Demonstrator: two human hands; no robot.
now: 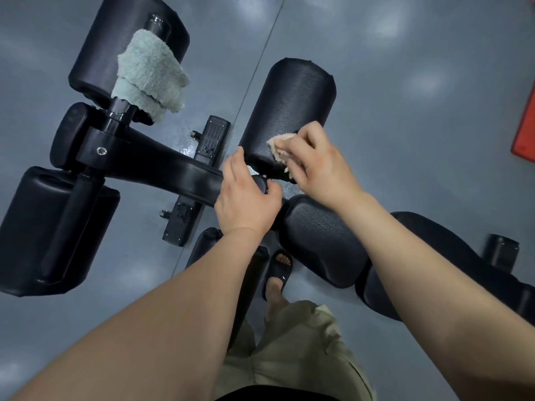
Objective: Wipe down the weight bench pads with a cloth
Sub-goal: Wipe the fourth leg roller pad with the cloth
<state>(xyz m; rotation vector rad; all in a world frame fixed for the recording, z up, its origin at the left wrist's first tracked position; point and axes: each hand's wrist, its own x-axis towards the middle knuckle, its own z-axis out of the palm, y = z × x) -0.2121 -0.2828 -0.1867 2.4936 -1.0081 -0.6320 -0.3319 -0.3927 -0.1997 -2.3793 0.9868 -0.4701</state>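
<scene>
Single head-worn wide-angle view, steeply downward, close above the bench (pixel 162 166).

Beige cloth (pixel 279 147) mostly under the right hand (pixel 321 169); red mat (pixel 525 134) partly beyond the right edge.

A smooth, glossy blue-grey floor (pixel 405 125) is spreading across the whole view, seen from above. Soft white blotches of reflected light (pixel 382 27) are glowing on its surface, gathering toward the upper right, with fainter ones showing along the left edge and in the lower left. A thin, straight dark seam (pixel 257 65) is running diagonally across the floor from the top centre down toward the lower middle. At the far right edge, a flat red sheet with a darker border (pixel 525 125) is lying on the floor, partly cut off. Cool, even light is casting only soft shadows.
</scene>
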